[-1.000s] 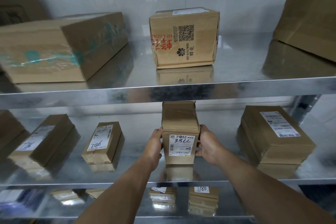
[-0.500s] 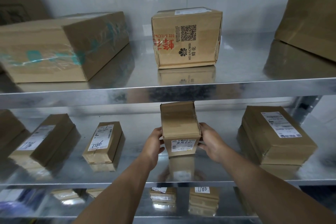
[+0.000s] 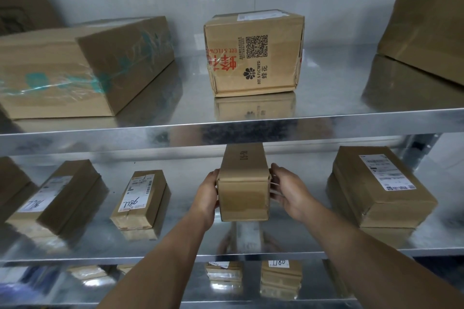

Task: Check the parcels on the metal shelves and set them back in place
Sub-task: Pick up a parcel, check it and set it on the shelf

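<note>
Fingers (image 3: pixel 275 179) of my right hand (image 3: pixel 288 190) and left hand (image 3: pixel 207 198) curled against opposite side faces of the small parcel (image 3: pixel 243 183), clamping it between them. It was held lengthwise over the middle shelf (image 3: pixel 180 198), its far end under the upper shelf's lip (image 3: pixel 251 130). Risk, as I judged it: smooth cardboard slipping from a side-only grip, or the far end knocking that lip.

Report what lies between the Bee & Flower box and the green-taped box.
Head view: only bare top shelf separates the Bee & Flower box from the green-taped box.
</note>
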Action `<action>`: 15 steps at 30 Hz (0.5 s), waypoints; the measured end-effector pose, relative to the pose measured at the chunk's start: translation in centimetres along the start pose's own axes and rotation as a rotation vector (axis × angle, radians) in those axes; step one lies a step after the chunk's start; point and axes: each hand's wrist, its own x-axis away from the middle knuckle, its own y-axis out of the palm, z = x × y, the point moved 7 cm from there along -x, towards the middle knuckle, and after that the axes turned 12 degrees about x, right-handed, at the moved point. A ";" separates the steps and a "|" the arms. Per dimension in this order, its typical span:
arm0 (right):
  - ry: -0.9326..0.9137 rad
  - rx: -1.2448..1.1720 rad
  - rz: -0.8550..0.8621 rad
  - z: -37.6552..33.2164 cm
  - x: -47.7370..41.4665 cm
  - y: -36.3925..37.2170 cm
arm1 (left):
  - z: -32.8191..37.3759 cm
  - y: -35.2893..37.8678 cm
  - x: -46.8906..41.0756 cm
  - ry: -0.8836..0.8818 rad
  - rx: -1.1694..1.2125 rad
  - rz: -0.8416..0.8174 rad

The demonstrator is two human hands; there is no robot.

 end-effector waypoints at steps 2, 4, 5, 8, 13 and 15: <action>-0.013 -0.005 0.001 -0.3 0.0 0.1 | 0.3 0.1 0.2 0.000 0.003 0.006; -0.033 -0.016 0.008 -0.6 0.1 0.1 | 0.4 0.1 0.3 -0.005 0.006 0.005; -0.041 -0.026 0.011 -0.7 0.2 0.1 | 0.5 0.2 0.4 -0.006 0.011 0.001; -0.035 -0.059 0.019 -1.0 0.6 0.2 | 0.5 0.1 0.6 -0.010 0.021 -0.009; -0.001 -0.088 0.020 -0.8 1.0 0.5 | 0.2 -0.1 0.5 -0.028 0.057 -0.026; 0.010 -0.081 0.016 -0.5 0.9 0.6 | 0.1 -0.2 0.6 -0.039 0.058 -0.014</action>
